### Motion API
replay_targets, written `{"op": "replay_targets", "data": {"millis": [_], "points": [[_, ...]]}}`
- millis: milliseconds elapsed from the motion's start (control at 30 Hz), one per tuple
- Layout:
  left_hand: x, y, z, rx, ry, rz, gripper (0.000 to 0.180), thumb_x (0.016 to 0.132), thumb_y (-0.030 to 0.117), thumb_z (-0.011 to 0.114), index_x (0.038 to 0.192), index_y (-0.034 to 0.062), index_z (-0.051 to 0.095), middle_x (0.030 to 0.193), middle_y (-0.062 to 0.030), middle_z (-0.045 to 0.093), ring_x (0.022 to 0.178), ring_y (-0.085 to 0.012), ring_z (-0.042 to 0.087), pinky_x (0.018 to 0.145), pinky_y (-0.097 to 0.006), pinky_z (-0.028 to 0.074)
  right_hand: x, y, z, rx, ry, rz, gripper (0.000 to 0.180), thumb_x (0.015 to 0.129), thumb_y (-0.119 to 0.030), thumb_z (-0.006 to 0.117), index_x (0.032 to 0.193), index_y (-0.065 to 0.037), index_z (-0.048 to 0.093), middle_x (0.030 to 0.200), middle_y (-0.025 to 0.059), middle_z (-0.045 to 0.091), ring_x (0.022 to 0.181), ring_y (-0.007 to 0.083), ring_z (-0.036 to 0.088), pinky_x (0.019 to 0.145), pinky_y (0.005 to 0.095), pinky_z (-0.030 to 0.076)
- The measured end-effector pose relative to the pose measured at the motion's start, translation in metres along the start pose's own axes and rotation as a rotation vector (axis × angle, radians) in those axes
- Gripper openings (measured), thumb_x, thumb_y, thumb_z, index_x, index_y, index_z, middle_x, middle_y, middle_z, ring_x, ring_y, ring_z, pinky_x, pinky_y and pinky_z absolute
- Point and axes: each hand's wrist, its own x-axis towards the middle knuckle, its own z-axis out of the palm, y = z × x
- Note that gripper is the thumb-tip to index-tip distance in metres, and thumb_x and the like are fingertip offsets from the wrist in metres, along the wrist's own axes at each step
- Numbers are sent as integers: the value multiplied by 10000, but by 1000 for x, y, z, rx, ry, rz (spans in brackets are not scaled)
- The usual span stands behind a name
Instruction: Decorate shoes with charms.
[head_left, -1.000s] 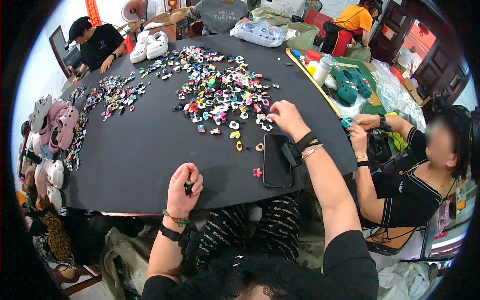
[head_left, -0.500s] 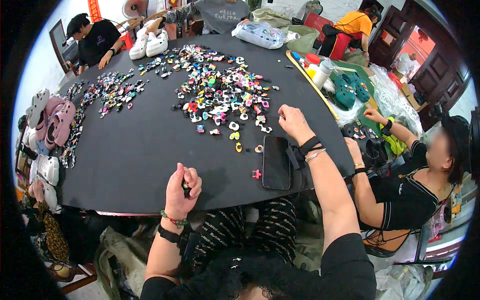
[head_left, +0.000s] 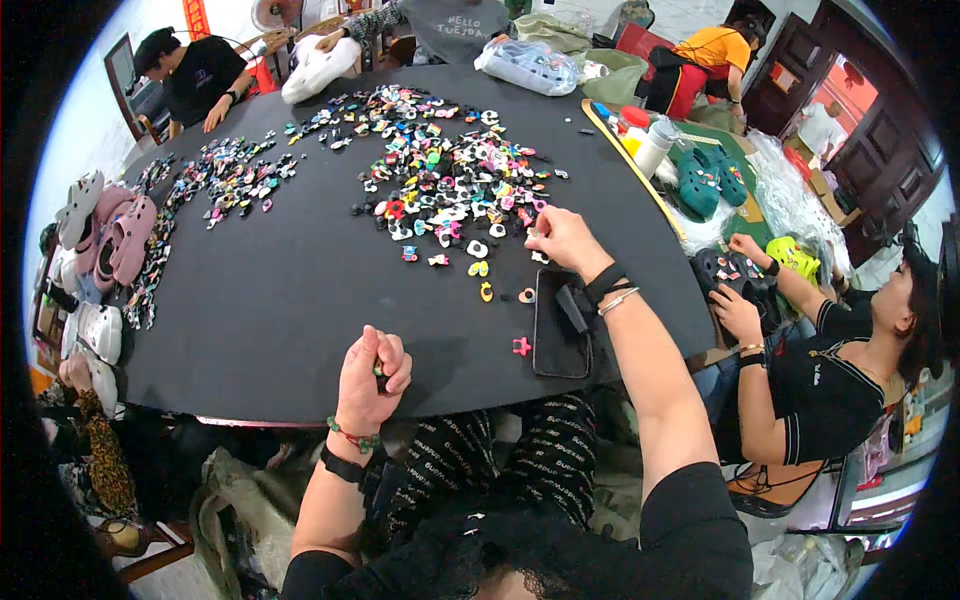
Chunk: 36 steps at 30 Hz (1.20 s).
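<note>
Two bare hands work over a dark, curved bench (head_left: 250,330) scattered with small, colourful shoe charms, seen from above. The hands are well apart.

The left hand (head_left: 375,378) is raised near the bench's close edge, curled into a loose fist with the thumb upright along the top. A small dark piece (head_left: 380,371) with a hint of green shows inside the curled fingers; most of it is hidden, so its shape cannot be told.

The right hand (head_left: 565,240) reaches forward to the lower right edge of the large charm pile (head_left: 450,185), its fingers bent and drawn together, pointing down and left. The fingertips are right by a few loose charms; whether they pinch one cannot be told.

The large pile lies beyond the hands, near the middle of the bench, mixing white, black, pink, yellow and red. Just below it are a yellow pair-shaped charm (head_left: 478,269) and a yellow-orange one (head_left: 486,291). A black phone (head_left: 560,335) lies below the right hand, a pink star-shaped charm (head_left: 522,346) just left of it. A second charm pile (head_left: 240,175) spreads farther left, near pink clogs (head_left: 125,240) at the bench's edge.
</note>
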Motion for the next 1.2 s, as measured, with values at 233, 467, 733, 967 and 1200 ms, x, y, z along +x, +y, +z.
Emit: {"op": "replay_targets", "data": {"millis": [233,467,733,967,1200], "points": [[1,0,3,36,30,-5,430,1005,413,432,705,106,471,615,1,384,457,-99,333,391,-217,247,-9,28,-16,104,5,97,272,774,-72,661,1039,-26,619,833,61,643,760,143,620,694,290,504],[1,0,0,24,21,6,424,1003,398,447,712,92,483,615,-5,402,467,-110,353,411,-228,262,-9,46,-24,589,-144,214,352,799,14,605,1150,27,594,961,79,676,865,137,644,783,259,505],[0,1,0,24,26,2,423,1004,384,451,712,81,486,618,-15,415,472,-117,366,421,-231,258,-20,-9,-38,68,17,-50,226,751,-143,726,926,-17,657,903,143,658,799,263,654,732,336,524],[2,-1,4,26,12,11,421,1008,377,447,714,79,486,618,-14,413,473,-114,358,422,-232,257,-12,1,-13,-213,-126,-105,189,732,-152,750,848,-41,650,862,156,609,882,339,604,772,418,492],[0,0,0,30,6,8,422,1007,376,449,708,80,481,618,-15,416,477,-114,366,424,-234,260,-32,-30,-21,-102,-163,-340,278,700,-223,791,827,-44,620,834,113,585,805,274,588,733,369,481]]}}
